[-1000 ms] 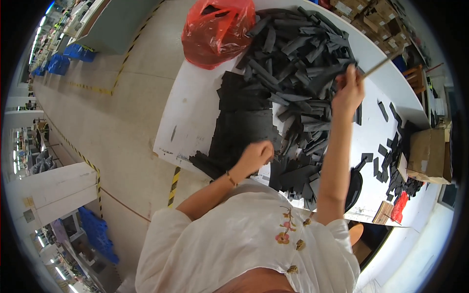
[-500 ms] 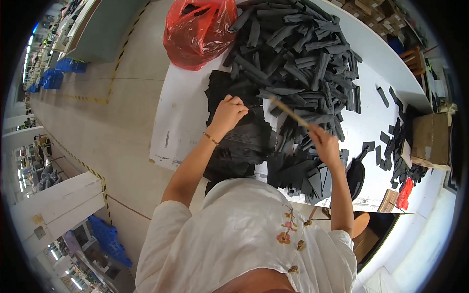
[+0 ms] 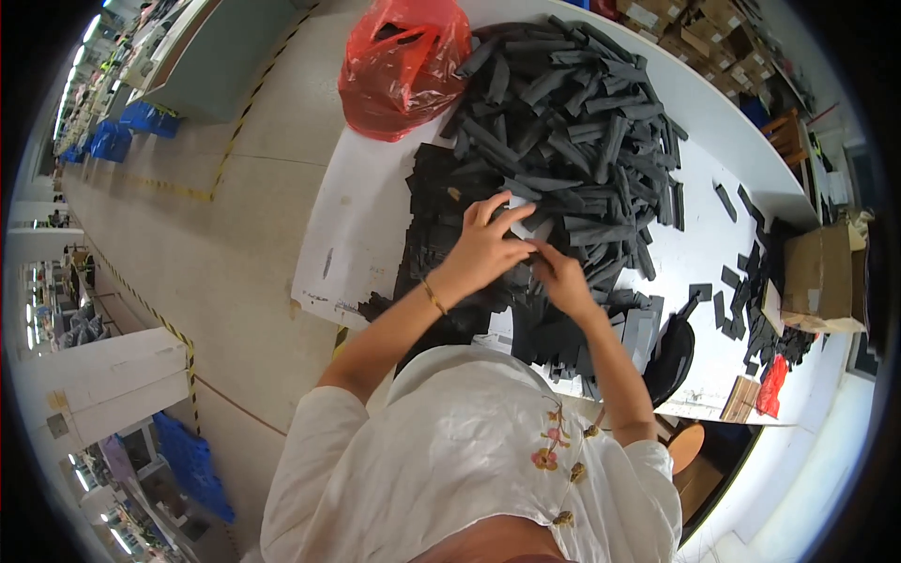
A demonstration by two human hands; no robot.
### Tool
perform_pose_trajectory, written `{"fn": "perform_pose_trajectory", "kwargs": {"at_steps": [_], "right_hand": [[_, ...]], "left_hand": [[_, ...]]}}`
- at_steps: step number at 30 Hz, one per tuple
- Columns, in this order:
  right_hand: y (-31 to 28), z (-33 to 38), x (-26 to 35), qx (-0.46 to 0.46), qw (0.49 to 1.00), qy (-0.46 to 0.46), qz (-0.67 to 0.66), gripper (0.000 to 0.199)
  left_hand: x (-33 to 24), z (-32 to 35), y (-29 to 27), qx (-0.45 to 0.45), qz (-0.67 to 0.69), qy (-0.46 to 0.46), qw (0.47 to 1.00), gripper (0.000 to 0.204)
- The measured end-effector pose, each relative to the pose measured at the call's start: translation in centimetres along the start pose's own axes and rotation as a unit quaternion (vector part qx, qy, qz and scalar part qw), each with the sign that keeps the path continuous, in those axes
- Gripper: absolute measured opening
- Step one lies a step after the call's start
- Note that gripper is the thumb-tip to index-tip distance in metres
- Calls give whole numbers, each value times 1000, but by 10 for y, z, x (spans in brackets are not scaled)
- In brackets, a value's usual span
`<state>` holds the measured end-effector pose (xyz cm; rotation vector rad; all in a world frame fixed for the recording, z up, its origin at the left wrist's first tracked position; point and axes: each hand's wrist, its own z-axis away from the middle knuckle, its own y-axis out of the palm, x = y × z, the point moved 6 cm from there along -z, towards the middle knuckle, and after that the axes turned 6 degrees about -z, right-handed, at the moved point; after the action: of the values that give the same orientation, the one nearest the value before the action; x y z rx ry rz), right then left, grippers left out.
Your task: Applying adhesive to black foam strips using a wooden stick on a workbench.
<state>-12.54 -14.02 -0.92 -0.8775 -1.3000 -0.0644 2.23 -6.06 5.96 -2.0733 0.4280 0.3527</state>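
My left hand, with a bracelet at the wrist, hovers over the dark flat pieces layered at the front of the table. Its fingers are spread, and the thumb side meets the fingertips of my right hand. The right hand is closed round a thin tan stick; only its far tip shows, left of my left hand, and the rest is hidden behind that hand. Beyond both hands rises a large heap of dark grey rolled strips. Flat dark pieces lie under my right forearm.
A red plastic bag stands at the table's far left. On the right are a black rounded object, scattered dark scraps, a cardboard box and a small red bag. The white table has a raised back edge.
My right hand has moved left and inward with the stick, up to my left hand. My left hand has moved right and its closed fingers have spread. The view has shifted slightly.
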Motion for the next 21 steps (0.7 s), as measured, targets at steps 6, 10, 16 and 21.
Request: {"fn": "perform_pose_trajectory", "kwargs": {"at_steps": [6,10,16,21], "right_hand": [[62,11,22,39,978,95,-179,22],[82,12,43,-123,992,-28,-7,20],[98,51,52,-43,999,15,-13,7],[80,111,34,78,976,147,-141,10]], "left_hand": [[55,76,22,-246,678,-409,559,30],[36,87,58,-257,729,-491,402,24],[80,98,20,-328,601,-542,487,24],[105,97,6,-336,576,-527,527,27]]}}
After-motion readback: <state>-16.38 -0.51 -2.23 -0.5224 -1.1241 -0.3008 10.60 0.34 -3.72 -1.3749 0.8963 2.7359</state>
